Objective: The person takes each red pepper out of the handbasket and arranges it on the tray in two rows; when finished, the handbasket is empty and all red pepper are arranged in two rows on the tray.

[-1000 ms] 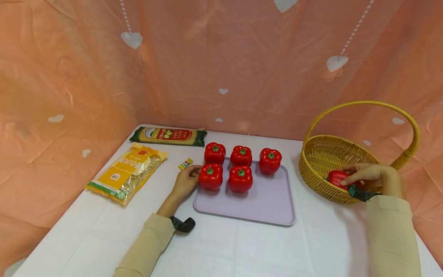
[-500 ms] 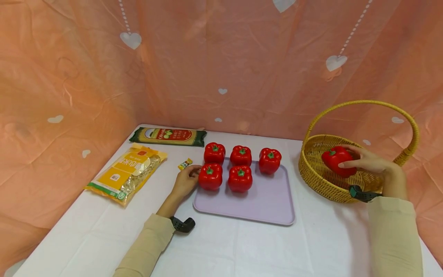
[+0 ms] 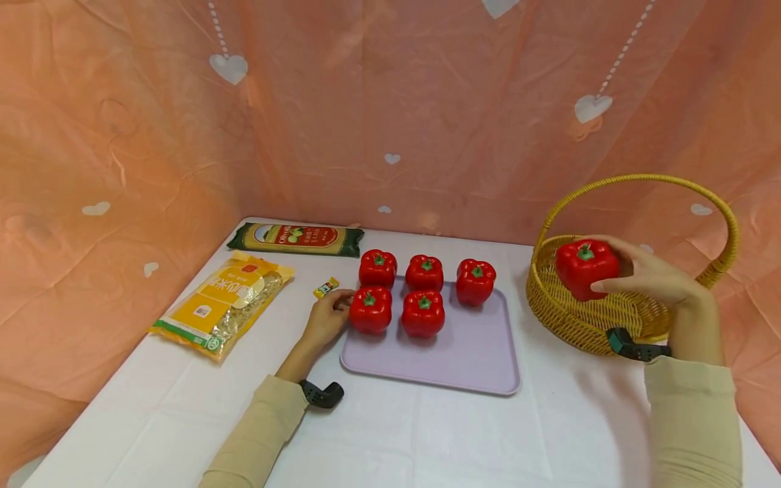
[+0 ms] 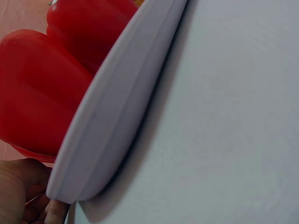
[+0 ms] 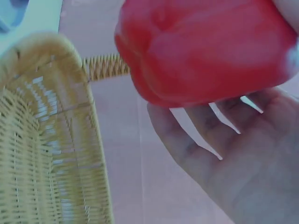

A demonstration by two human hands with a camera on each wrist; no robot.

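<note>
In the head view my right hand holds a red bell pepper with a green stem, upright over the wicker basket. The right wrist view shows that bell pepper between thumb and fingers, above the basket rim. My left hand grips the left edge of a lilac tray, beside the nearest pepper. From the left wrist, my fingers show curled at the tray's rim. Several red bell peppers stand upright in two rows on the tray.
A green packet lies at the back left of the white table. In front of it lies a yellow bag of grain. A small yellow sachet sits beside the tray. The basket's tall handle arches over its opening.
My right hand has lifted the bell pepper from inside the basket and turned it upright, stem on top. My left hand and the tray have stayed in place.
</note>
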